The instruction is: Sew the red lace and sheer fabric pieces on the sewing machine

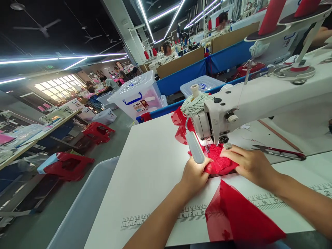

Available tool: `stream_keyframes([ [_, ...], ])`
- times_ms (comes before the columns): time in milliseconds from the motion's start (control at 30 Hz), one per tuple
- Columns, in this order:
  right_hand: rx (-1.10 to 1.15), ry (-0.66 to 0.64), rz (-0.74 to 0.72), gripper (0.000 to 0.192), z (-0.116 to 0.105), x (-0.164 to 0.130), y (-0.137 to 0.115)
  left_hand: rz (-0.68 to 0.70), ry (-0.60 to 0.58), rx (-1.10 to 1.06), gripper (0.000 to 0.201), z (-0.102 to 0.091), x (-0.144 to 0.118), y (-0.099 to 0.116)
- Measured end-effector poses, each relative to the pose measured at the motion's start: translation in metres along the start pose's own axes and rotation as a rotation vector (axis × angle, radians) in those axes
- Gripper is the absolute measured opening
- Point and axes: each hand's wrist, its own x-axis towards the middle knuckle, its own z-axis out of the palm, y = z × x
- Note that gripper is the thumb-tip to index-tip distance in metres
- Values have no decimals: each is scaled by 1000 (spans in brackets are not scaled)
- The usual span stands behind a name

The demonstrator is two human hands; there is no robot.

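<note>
Red lace and mesh fabric [219,159] lies beneath the needle of a white sewing machine [249,100]. My left hand [195,173] grips its near left edge, fingers partly hidden behind a small lamp [194,147] on a bent neck. On the right, my right hand [250,166] pinches the same cloth close to the presser foot [207,148]. More sheer red mesh spreads behind the needle. A separate-looking red piece [243,214] hangs over the table's front edge; whether it joins the lace cannot be seen.
Thread snips [280,152] lie right of my right hand. A printed ruler [193,212] runs along the white table [145,166]. Behind stands a clear lidded box [141,93]; a grey bin [85,204] is at the left. Red thread cones [272,15] rise above the machine.
</note>
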Motion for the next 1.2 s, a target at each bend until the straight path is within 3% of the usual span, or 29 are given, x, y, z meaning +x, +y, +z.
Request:
stream_keyframes([
  [100,109,-2,12,49,-3,-1,0,56,5,26,29,-2,-1,-1],
  [267,345,-182,-58,37,-7,0,-4,103,-14,98,26,2,-3,2],
  [500,257,-126,-76,28,-2,0,-4,207,-158,309,19,-9,-7,16],
  [633,265,-122,-82,28,-3,0,-5,220,-253,352,53,-23,-8,28],
  [800,258,-153,-94,27,-3,-1,-5,213,-199,478,83,-26,-11,30],
  [1033,219,-149,-104,28,-8,4,-7,208,-121,520,84,-21,-17,30],
  [1200,218,-157,-91,28,-4,0,-6,204,-134,530,85,-19,-17,30],
])
